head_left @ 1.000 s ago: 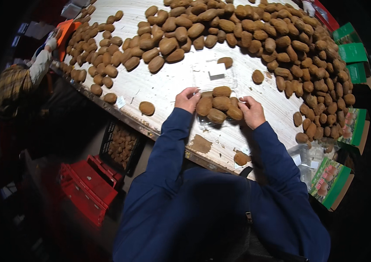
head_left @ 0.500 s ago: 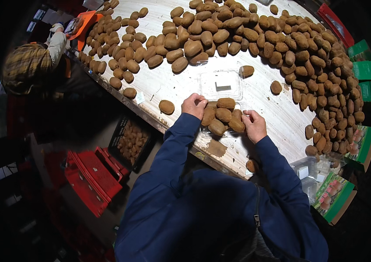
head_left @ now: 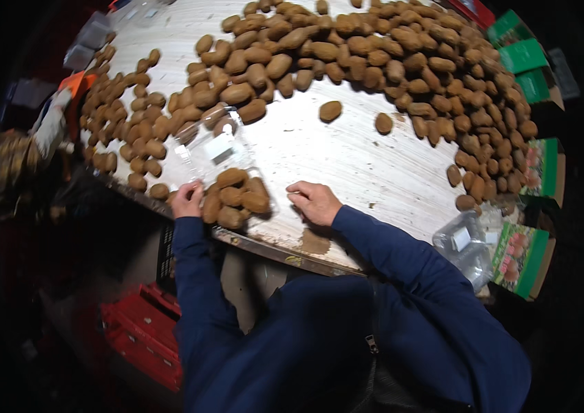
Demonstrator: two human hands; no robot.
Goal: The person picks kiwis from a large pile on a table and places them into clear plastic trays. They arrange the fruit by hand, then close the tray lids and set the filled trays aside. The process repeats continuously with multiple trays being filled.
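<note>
Kiwifruit (head_left: 232, 197) fill the base of a clear plastic clamshell box (head_left: 269, 195) at the table's near edge, left of the middle. Its lid (head_left: 195, 154) lies folded back away from me, with a small white label on it, and reaches the loose kiwifruit behind. My left hand (head_left: 188, 199) is closed at the left edge of the box, fingertips pinching its rim. To the right of the box, my right hand (head_left: 314, 202) hovers over the tabletop, apart from it. Its fingers are loosely bent with a small gap at the thumb, and nothing shows in them.
A large heap of kiwifruit (head_left: 416, 62) curves along the back and right of the white table (head_left: 347, 158). Empty clear clamshells (head_left: 462, 241) and green cartons (head_left: 522, 258) stand at the right. Red crates (head_left: 144, 330) sit below on the left. A co-worker's sleeve (head_left: 51, 131) is at far left.
The filled clamshell has moved left along the table edge, toward the loose kiwifruit. My left hand stays at its side; my right hand has let go and is apart from it. The view has shifted.
</note>
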